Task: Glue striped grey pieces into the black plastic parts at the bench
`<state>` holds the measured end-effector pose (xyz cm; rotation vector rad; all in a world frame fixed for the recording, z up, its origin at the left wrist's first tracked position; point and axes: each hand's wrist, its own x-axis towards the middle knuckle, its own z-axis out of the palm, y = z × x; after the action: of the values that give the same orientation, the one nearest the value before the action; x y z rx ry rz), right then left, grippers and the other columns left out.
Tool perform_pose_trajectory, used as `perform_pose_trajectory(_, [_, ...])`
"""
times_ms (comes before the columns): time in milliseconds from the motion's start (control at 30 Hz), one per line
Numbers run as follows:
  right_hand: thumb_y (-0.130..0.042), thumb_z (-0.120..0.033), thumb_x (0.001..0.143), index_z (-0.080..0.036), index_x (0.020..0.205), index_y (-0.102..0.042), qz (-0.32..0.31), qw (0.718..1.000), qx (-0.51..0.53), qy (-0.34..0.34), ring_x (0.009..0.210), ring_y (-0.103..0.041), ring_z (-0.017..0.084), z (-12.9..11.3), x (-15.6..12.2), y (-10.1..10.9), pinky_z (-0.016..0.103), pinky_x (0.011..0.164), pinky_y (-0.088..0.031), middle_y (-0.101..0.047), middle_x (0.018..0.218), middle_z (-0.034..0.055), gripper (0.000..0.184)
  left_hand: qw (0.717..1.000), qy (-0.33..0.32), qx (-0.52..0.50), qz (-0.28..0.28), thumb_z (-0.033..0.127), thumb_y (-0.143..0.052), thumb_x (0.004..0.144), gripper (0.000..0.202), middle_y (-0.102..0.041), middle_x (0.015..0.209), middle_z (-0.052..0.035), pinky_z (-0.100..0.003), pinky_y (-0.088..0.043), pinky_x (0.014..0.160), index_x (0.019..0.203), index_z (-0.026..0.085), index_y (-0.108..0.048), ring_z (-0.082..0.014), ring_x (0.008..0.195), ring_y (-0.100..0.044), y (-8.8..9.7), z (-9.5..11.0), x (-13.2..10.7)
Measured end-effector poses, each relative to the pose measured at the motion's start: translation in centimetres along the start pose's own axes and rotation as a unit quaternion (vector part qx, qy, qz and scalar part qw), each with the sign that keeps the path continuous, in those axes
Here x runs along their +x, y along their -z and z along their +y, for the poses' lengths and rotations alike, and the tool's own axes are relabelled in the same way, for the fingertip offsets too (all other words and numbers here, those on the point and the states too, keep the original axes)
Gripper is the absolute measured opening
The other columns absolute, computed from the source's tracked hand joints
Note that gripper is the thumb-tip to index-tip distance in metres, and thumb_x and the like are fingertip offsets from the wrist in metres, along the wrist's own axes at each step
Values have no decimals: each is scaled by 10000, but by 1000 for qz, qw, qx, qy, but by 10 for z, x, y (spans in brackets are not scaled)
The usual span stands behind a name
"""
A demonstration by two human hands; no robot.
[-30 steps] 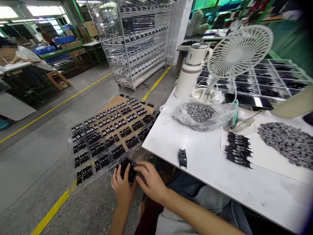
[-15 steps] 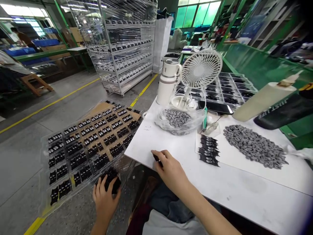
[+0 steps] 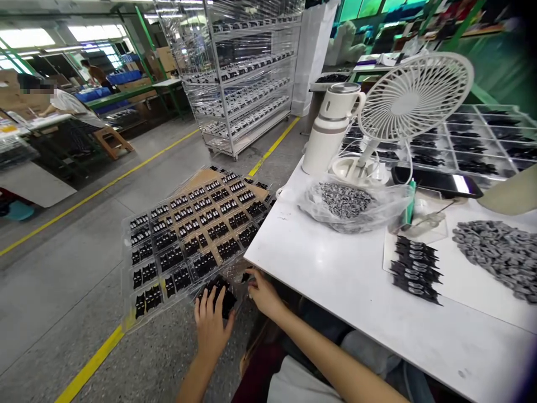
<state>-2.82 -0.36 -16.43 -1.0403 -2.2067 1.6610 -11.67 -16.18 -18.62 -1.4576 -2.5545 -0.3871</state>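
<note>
My left hand (image 3: 211, 320) curls over a cluster of black plastic parts (image 3: 225, 298) at the near edge of the clear tray (image 3: 126, 263), thumb on one side and fingers across the top. Just off the table's left corner, my right hand (image 3: 263, 294) pinches a small black plastic part (image 3: 246, 276) between thumb and fingers. Groups of black parts, many with pale grey pieces on them, fill the tray's compartments. On the white table (image 3: 302, 252), a row of black parts with grey pieces (image 3: 415, 271) lies to the right of both hands.
A bag of small grey pieces (image 3: 344, 200), a white fan (image 3: 413, 103), a white flask (image 3: 329, 131) and a phone (image 3: 436, 182) stand or lie on the table. Loose grey pieces (image 3: 499, 254) are heaped at right. A wrapped rack (image 3: 235, 84) stands behind; a person (image 3: 71, 103) sits far left.
My right hand has moved left from over the tabletop to beyond its corner, near my left hand, with the black part still pinched. The view has turned left.
</note>
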Motion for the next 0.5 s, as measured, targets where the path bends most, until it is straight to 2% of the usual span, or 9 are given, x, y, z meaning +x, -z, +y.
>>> perform_pose_trajectory(67, [-387,-30,695,-176,1125,-474,-11,1000,10,1,916,-560,145,8,-4,3,305,848,-430,-517,1138,81,462,1000,0,-7,3,306,-430,816,510,-418,1294,-102,-484,-152,1039,1298,172,-330,-271,1274,-224,-2,1,2])
perform_pose_trajectory(133, [-398,-20,681,-163,1117,-491,-21,1000,16,11,1000,-525,157,13,-3,1,312,895,-399,-499,1170,89,468,1000,26,2,16,319,-453,800,510,-414,1295,-109,-491,-170,1027,1278,167,-361,-284,1278,-204,0,3,5])
perform_pose_trajectory(233, [-414,-24,677,-153,1103,-514,-34,999,28,30,1102,-459,176,17,4,-8,333,957,-342,-497,1186,89,456,996,83,35,15,361,-512,751,520,-391,1303,-125,-526,-252,952,1239,209,-419,-330,1260,-217,9,6,8])
perform_pose_trajectory(367, [-426,-18,655,-155,1029,-559,-53,996,55,35,1051,-492,187,14,-1,-24,351,942,-351,-562,1083,76,420,995,91,50,-11,337,-526,736,462,-421,1274,-124,-505,-325,867,1187,252,-473,-333,1204,-304,14,7,10])
perform_pose_trajectory(500, [-482,-22,620,-157,1146,-488,-74,991,105,34,1088,-464,188,8,-13,-43,338,963,-331,-528,1148,80,543,995,99,23,3,293,-533,726,391,-452,1243,-114,-476,-332,872,1108,207,-522,-316,1134,-378,10,4,12])
